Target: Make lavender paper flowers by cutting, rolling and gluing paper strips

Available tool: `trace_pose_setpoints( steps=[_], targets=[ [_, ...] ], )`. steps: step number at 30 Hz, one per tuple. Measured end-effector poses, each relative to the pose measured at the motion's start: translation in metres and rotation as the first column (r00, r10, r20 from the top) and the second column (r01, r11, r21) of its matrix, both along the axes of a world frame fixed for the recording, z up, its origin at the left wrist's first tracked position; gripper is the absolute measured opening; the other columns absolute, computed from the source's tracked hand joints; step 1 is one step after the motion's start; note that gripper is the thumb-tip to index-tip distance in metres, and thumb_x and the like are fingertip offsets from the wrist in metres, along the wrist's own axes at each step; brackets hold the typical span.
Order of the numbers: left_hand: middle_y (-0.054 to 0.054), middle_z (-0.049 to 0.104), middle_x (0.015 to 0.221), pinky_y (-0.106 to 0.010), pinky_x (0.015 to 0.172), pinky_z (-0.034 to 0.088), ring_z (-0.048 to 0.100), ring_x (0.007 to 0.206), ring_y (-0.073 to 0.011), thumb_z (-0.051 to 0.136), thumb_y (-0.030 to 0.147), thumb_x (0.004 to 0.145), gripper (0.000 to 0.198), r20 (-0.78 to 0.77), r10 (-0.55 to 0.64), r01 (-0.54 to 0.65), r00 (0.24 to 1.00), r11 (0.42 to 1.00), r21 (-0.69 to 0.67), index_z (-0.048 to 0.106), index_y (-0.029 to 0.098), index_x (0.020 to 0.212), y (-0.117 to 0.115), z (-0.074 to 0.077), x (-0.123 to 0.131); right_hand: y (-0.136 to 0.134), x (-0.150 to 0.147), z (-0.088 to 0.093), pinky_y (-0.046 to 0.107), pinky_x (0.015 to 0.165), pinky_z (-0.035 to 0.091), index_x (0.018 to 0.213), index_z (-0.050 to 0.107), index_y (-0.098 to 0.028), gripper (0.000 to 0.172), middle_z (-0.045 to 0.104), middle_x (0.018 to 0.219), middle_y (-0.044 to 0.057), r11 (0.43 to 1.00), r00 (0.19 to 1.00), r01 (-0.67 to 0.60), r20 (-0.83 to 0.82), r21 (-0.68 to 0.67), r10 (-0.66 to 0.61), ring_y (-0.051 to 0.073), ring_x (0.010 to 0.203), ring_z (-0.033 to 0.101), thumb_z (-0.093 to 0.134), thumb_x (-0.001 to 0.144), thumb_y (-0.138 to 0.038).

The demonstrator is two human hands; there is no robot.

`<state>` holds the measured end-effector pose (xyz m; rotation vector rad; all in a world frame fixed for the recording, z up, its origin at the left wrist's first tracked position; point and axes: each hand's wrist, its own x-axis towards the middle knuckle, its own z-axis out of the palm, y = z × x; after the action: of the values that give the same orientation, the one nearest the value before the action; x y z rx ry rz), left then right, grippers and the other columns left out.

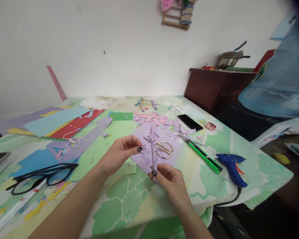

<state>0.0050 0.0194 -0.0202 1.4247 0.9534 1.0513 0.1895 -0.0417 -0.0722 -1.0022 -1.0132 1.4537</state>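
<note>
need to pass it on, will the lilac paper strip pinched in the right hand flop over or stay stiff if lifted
Probably holds fairly straight: the lilac paper strip stands upright from the right hand, pinched only at its lower end. Likely very light and easily creased, thin like the paper scraps behind it.

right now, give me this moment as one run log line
right hand pinches lilac paper strip low | left hand pinches its edge | gold scissors on lilac sheet
</note>
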Motion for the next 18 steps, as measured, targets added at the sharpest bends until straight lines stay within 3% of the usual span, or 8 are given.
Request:
trace_pose_setpoints(
  steps=[8, 18],
  targets=[
    [0.000, 0.064, 0.071, -0.022, 0.066, 0.048, 0.059, 0.068, -0.0111, 0.077, 0.021, 0.066, 0.014, 0.097, 0.148, -0.154, 0.984, 0.986, 0.062, 0.065, 0.016, 0.073, -0.005, -0.004, 0.012, -0.001, -0.004, 0.003, 0.026, 0.063, 0.050, 0.077, 0.068, -0.016, 0.033, 0.070, 0.068, 0.004, 0.999, 0.999, -0.033, -0.011, -0.011, 0.032, 0.014, 0.061, 0.062, 0.079, 0.060, -0.041],
    [0.000, 0.062, 0.069, -0.024, 0.064, 0.049, 0.058, 0.066, -0.0113, 0.079, 0.024, 0.062, 0.020, 0.134, 0.149, -0.153, 0.980, 0.988, 0.020, 0.064, 0.016, 0.072, -0.007, -0.011, 0.022, -0.001, -0.006, 0.002, 0.027, 0.061, 0.049, 0.076, 0.068, -0.016, 0.031, 0.068, 0.068, 0.003, 0.999, 0.999, 0.002, 0.044, 0.034, -0.003, 0.015, 0.061, 0.061, 0.078, 0.060, -0.040]
  ],
)
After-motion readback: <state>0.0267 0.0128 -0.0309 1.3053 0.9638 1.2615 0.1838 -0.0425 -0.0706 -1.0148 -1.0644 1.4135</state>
